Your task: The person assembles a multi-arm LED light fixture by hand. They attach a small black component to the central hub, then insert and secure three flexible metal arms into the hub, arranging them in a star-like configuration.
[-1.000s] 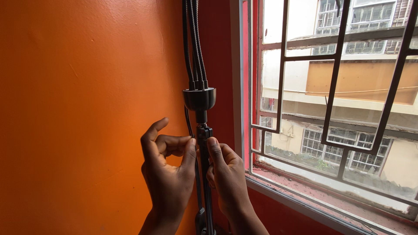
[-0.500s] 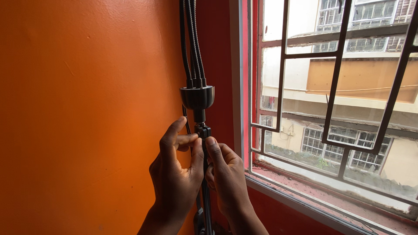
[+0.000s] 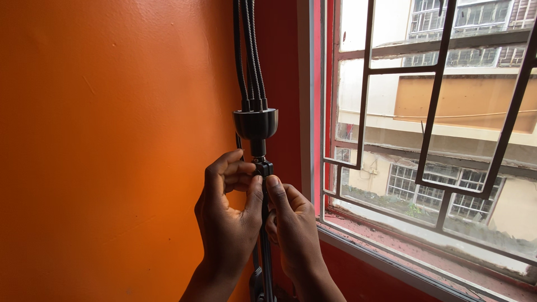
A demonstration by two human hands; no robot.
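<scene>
Orange wall (image 3: 100,140): smooth, matte paint. Your left hand (image 3: 229,223) curls around a small black clamp (image 3: 263,167) on a slim dark pole (image 3: 265,251). Above, a glossy bowl-shaped hub (image 3: 255,123) gathers black braided cables (image 3: 249,50). Your right hand (image 3: 293,229) pinches the clamp. Window grille (image 3: 436,112): painted metal bars.

Left hand (image 3: 229,223) and right hand (image 3: 293,229) pinch a small black clamp (image 3: 263,168) on a thin pole (image 3: 265,246). Just above the fingertips sits a dark hub (image 3: 255,123), with black legs (image 3: 249,50) rising from it.
</scene>
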